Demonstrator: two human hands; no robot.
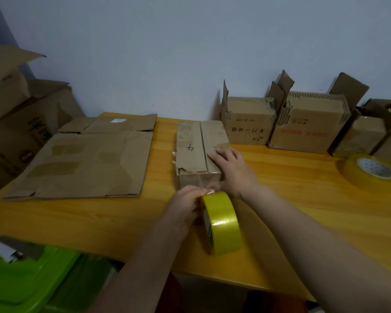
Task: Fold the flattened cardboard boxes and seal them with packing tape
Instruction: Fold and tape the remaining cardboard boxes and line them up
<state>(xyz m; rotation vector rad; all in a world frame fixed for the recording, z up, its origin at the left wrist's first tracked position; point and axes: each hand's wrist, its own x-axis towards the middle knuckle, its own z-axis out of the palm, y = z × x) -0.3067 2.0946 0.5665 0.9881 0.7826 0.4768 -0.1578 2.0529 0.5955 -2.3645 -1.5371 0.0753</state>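
A small folded cardboard box (194, 147) with its top flaps closed and a "4" written on it sits mid-table. My right hand (233, 168) lies flat on the near right part of its top, fingers straight along the flap seam. My left hand (185, 208) grips a yellow tape roll (221, 222) held on edge just in front of the box. A clear strip of tape runs from the roll up the box's front face. Flattened cardboard boxes (84, 163) lie stacked on the left of the wooden table (303, 199).
Three folded boxes with open flaps (248, 123) (307, 125) (366, 136) stand along the wall at the back right. A second tape roll (373, 172) lies flat at the right edge. Large cartons (20, 123) are stacked at the left; a green bin (27, 281) sits below the table's front edge.
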